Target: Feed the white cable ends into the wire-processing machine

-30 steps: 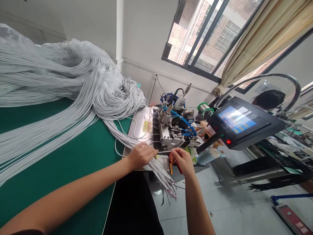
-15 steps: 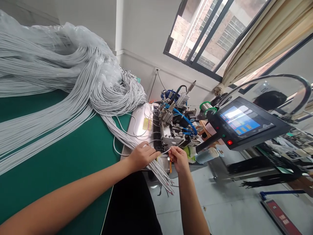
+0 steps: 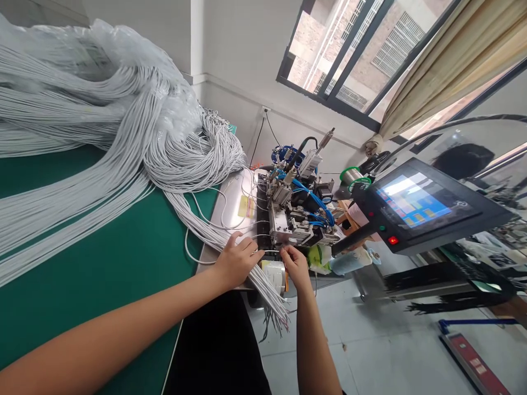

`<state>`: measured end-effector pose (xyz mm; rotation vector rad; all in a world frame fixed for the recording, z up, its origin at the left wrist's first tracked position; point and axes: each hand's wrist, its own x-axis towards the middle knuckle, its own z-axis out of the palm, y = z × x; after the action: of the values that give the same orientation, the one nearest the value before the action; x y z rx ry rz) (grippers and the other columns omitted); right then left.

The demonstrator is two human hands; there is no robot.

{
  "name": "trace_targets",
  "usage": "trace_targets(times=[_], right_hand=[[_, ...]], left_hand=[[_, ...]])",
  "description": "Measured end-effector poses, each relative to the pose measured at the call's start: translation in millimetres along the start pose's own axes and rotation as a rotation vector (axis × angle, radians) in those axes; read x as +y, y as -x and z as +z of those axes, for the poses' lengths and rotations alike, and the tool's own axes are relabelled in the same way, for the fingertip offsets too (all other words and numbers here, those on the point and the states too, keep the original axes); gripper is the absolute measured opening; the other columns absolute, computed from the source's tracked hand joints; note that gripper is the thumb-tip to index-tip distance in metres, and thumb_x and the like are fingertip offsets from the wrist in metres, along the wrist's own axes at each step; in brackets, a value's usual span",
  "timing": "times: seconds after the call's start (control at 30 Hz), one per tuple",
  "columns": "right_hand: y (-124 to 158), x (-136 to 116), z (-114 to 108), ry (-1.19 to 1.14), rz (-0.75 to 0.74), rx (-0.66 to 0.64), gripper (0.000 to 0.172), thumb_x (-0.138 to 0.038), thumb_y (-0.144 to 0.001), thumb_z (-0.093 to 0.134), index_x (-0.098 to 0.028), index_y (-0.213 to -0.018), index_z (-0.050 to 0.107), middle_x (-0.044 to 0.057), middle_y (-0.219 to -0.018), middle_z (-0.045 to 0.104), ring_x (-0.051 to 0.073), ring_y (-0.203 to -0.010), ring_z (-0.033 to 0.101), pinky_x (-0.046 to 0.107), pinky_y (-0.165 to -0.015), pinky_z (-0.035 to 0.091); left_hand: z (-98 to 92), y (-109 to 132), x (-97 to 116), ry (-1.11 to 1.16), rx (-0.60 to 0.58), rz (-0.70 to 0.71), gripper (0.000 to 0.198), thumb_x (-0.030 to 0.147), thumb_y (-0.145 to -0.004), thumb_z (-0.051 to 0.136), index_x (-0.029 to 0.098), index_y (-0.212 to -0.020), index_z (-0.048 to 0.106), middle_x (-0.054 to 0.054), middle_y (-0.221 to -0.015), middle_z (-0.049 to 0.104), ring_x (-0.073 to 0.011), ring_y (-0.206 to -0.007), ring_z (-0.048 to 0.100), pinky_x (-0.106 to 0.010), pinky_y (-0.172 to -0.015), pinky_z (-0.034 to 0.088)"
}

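Note:
My left hand [image 3: 236, 260] rests curled on a bundle of grey-white cables [image 3: 263, 285] at the near edge of a metal plate [image 3: 230, 211], and pinches one thin white wire [image 3: 270, 252]. My right hand [image 3: 295, 266] pinches the other end of that same wire right in front of a small metal machine [image 3: 294, 216] with blue hoses. The wire runs short and taut between both hands. The cable bundle hangs off the table edge with stripped ends [image 3: 276, 322] pointing down.
A huge heap of grey-white cables [image 3: 102, 126] covers the green table [image 3: 102, 274] at left. A black touchscreen panel [image 3: 415, 206] on an arm stands right of the machine. A window [image 3: 354, 55] and beige curtain [image 3: 448, 60] are behind. Grey floor lies below right.
Both hands have moved slightly up toward the machine, bringing the thin wire closer to its front. The camera view has tilted a little.

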<state>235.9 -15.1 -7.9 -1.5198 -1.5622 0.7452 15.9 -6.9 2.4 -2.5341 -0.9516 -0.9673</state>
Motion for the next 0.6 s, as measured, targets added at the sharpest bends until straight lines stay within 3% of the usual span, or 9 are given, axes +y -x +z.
trace_targets(times=[0.33, 0.6], right_hand=[[-4, 19, 13, -0.385, 0.182, -0.022, 0.029, -0.041, -0.076, 0.058, -0.019, -0.061, 0.046, -0.006, -0.057, 0.035, 0.010, -0.054, 0.030, 0.022, -0.052, 0.026], [4, 13, 12, -0.412, 0.219, -0.032, 0.034, -0.047, -0.076, 0.061, -0.018, -0.063, 0.048, -0.005, -0.057, 0.040, 0.010, -0.053, 0.034, 0.023, -0.051, 0.028]], left_hand=[[-0.4, -3, -1, 0.009, -0.021, -0.072, 0.030, 0.007, -0.077, 0.047, 0.021, -0.095, 0.067, -0.006, -0.080, 0.061, -0.0231, -0.088, 0.055, -0.048, -0.093, 0.029], [-3.1, -2, 0, -0.005, -0.039, -0.085, 0.025, 0.006, -0.073, 0.049, 0.019, -0.086, 0.065, -0.006, -0.079, 0.063, -0.0232, -0.089, 0.056, -0.049, -0.094, 0.027]])
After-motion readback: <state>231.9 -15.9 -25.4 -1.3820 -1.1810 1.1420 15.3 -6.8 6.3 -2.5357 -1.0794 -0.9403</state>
